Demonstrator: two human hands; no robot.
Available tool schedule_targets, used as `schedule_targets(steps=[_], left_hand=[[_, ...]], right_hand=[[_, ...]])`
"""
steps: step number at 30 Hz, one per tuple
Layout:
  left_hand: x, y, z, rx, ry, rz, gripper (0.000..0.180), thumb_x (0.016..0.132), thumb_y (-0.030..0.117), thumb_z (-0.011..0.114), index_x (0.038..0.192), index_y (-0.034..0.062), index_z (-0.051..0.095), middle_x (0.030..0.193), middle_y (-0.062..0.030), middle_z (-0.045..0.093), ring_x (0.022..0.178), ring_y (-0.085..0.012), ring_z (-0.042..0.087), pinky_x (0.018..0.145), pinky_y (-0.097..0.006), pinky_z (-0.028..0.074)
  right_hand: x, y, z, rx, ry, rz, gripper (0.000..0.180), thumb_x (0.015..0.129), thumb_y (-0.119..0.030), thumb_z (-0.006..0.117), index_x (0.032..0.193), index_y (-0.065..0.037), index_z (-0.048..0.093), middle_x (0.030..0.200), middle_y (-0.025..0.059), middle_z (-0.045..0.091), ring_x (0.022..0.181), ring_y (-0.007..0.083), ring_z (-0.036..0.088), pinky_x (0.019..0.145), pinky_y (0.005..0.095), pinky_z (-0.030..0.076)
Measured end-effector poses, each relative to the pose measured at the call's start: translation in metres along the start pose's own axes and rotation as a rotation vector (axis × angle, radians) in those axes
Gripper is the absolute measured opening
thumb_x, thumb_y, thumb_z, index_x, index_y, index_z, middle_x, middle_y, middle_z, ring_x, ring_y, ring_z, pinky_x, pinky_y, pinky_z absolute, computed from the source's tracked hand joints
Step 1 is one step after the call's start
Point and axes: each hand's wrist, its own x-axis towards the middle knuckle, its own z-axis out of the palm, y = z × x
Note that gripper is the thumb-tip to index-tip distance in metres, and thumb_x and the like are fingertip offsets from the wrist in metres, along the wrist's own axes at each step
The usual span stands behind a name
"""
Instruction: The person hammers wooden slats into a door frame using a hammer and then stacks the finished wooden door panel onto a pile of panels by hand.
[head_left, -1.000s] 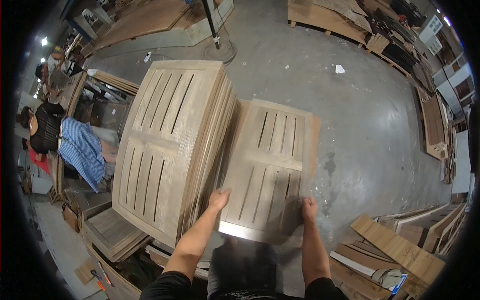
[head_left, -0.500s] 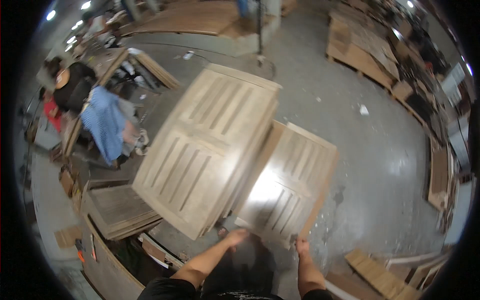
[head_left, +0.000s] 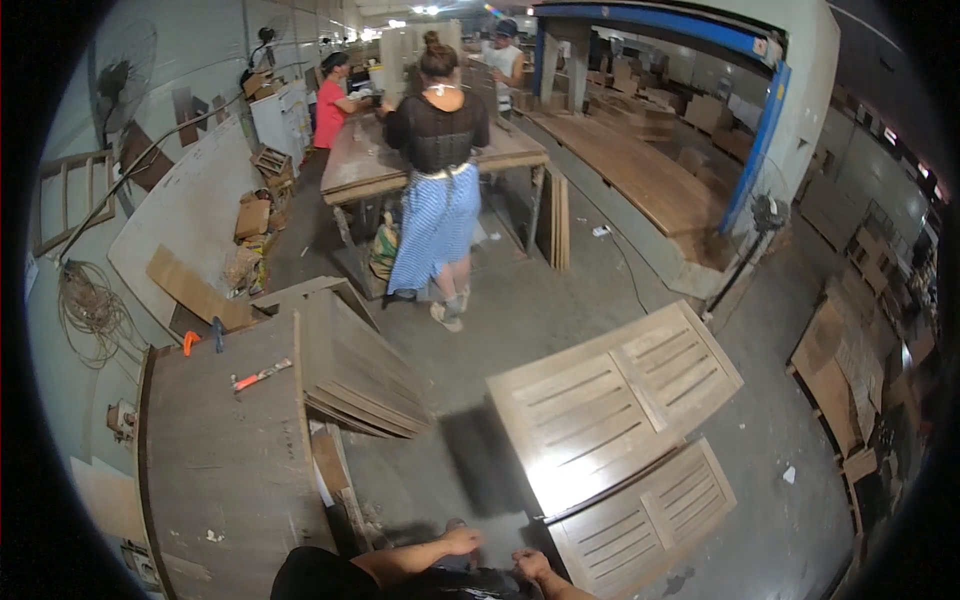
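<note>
A large pale wooden panel with slats (head_left: 640, 385) tops a stack right of centre. Beside it, nearer me, lies a smaller slatted wooden panel (head_left: 655, 515). My left hand (head_left: 462, 541) is in front of my body, fingers curled, with nothing visible in it. Just left of the smaller panel's near end is my right hand (head_left: 533, 563). Its fingers are also curled, and a small gap seems to separate it from the panel.
A wooden worktop (head_left: 225, 470) at left carries a red-handled hammer (head_left: 260, 376) and clamps (head_left: 191, 342). Flat panels (head_left: 355, 360) lean against its end. Further off, a person in a blue skirt (head_left: 440, 230) stands at a table (head_left: 360, 175); two more people work there. A stand fan (head_left: 768, 212) is at right.
My view has swung left and up, so the panels now appear lower and to the right. My right hand has come off the smaller panel's corner. Both hands are closer together.
</note>
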Motion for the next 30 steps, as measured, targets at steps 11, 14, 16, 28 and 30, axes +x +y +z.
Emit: schedule_targets(steps=[11, 14, 16, 28, 30], left_hand=[[-0.168, -0.046, -0.239, 0.100, 1.407, -0.178, 0.025, 0.084, 0.019, 0.067, 0.108, 0.0138, 0.068, 0.126, -0.0108, 0.060, 0.123, -0.0340, 0.049, 0.108, -0.052, 0.032], [-0.208, -0.088, -0.239, 0.227, 1.497, -0.417, 0.031, 0.083, 0.019, 0.066, 0.113, 0.0158, 0.067, 0.136, -0.0151, 0.050, 0.132, -0.0376, 0.039, 0.114, -0.056, 0.023], [-0.225, -0.090, -0.234, 0.204, 1.452, -0.494, 0.040, 0.080, 0.018, 0.065, 0.120, 0.0185, 0.066, 0.145, -0.0208, 0.039, 0.140, -0.0420, 0.028, 0.119, -0.059, 0.011], [-0.230, -0.104, -0.258, 0.240, 1.077, -0.975, 0.072, 0.090, 0.042, 0.068, 0.150, 0.0147, 0.037, 0.160, -0.0139, 0.025, 0.146, -0.0374, 0.022, 0.117, -0.060, 0.018], [-0.230, -0.090, -0.281, 0.173, 1.170, -0.890, 0.061, 0.091, 0.033, 0.066, 0.143, 0.0102, 0.046, 0.154, -0.0171, 0.034, 0.140, -0.0403, 0.032, 0.114, -0.058, 0.027]], right_hand=[[0.152, -0.237, 0.101, -0.936, -0.384, -0.572, 0.034, 0.094, -0.026, 0.053, 0.117, -0.004, 0.066, 0.118, 0.0094, 0.068, 0.110, 0.0226, 0.063, 0.097, 0.0324, 0.048], [0.164, -0.330, 0.148, -1.136, -0.431, -0.653, 0.036, 0.092, -0.026, 0.054, 0.118, -0.004, 0.066, 0.119, 0.0104, 0.068, 0.113, 0.0237, 0.062, 0.099, 0.0324, 0.046], [0.190, -0.376, 0.181, -1.011, -0.304, -0.565, 0.038, 0.091, -0.027, 0.053, 0.118, -0.005, 0.066, 0.120, 0.0102, 0.068, 0.110, 0.0225, 0.063, 0.097, 0.0325, 0.047], [0.355, -0.582, 0.464, -0.972, -0.392, -0.632, 0.062, 0.093, -0.053, 0.049, 0.130, -0.004, 0.059, 0.136, 0.0192, 0.057, 0.117, 0.0316, 0.060, 0.104, 0.0355, 0.045], [0.353, -0.605, 0.507, -0.761, -0.377, -0.455, 0.069, 0.092, -0.056, 0.048, 0.131, -0.001, 0.057, 0.136, 0.0235, 0.055, 0.118, 0.0349, 0.058, 0.104, 0.0376, 0.044]])
